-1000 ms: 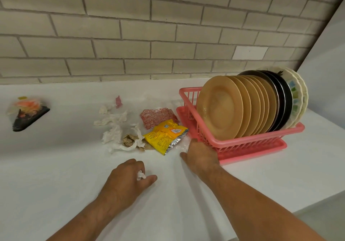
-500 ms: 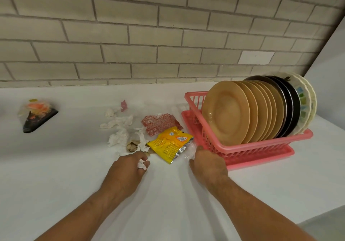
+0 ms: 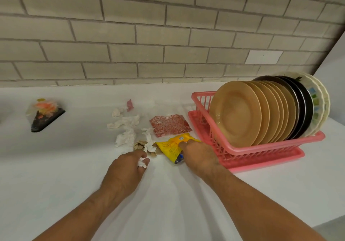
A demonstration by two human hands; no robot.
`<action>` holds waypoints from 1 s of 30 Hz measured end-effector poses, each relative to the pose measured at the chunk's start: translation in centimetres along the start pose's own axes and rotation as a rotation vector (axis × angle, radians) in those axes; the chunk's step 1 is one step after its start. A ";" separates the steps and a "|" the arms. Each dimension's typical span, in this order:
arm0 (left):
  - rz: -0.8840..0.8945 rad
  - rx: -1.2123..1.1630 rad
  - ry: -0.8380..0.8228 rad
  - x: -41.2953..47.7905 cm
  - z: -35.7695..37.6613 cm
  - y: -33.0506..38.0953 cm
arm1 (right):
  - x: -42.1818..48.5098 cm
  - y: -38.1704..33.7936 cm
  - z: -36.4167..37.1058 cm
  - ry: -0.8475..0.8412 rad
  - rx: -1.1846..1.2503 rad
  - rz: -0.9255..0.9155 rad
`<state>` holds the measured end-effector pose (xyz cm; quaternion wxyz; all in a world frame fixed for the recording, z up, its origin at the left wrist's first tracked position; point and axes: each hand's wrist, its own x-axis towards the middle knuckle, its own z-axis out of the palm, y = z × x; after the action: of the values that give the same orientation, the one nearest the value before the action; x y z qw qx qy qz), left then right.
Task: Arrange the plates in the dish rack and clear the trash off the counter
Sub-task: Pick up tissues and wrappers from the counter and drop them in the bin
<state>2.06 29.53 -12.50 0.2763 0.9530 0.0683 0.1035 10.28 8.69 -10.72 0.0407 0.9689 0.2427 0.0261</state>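
A pink dish rack [image 3: 268,150] stands at the right of the white counter [image 3: 56,166] with several tan, black and white plates [image 3: 237,114] upright in it. Left of the rack lies trash: a yellow snack wrapper [image 3: 169,146], a red patterned wrapper [image 3: 169,124], crumpled white tissues [image 3: 125,129], brown scraps [image 3: 139,145] and a small pink scrap [image 3: 130,104]. My left hand [image 3: 127,171] is closed on a small white tissue wad [image 3: 142,163] just in front of the pile. My right hand [image 3: 198,156] lies on the yellow wrapper, fingers gripping it.
A black triangular food container [image 3: 44,114] with a clear lid sits at the far left of the counter. A brick wall [image 3: 168,35] runs along the back. The counter's front edge shows at the lower right.
Both hands moved forward to the trash pile. My right hand went from the counter beside the rack onto the yellow wrapper. My left hand kept the tissue wad.
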 end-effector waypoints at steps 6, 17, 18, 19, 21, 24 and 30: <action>-0.007 -0.025 0.068 1.6 -1.0 -0.3 | -0.5 0.2 -2.6 0.102 0.066 0.039; -0.083 0.101 -0.123 6.7 0.6 2.1 | -2.8 0.3 -5.8 0.296 -0.060 -0.049; -0.063 0.083 -0.105 6.8 0.7 2.2 | -3.2 0.4 -6.0 0.310 -0.034 -0.039; -0.023 0.067 -0.076 6.9 0.8 2.3 | -3.4 0.4 -6.2 0.305 0.006 -0.020; 0.080 0.028 -0.026 7.0 0.6 2.6 | -3.7 0.8 -6.4 0.277 0.138 0.020; 0.166 -0.084 -0.026 6.3 0.2 3.1 | -4.3 1.3 -5.9 0.264 0.304 0.105; 0.150 -0.327 -0.184 3.6 0.2 4.6 | -6.6 1.0 -4.8 0.302 0.502 0.149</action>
<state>5.93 26.25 -9.56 0.4241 0.9033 -0.0459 0.0461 4.63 4.99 -6.09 -0.2388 0.9489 0.1733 0.1118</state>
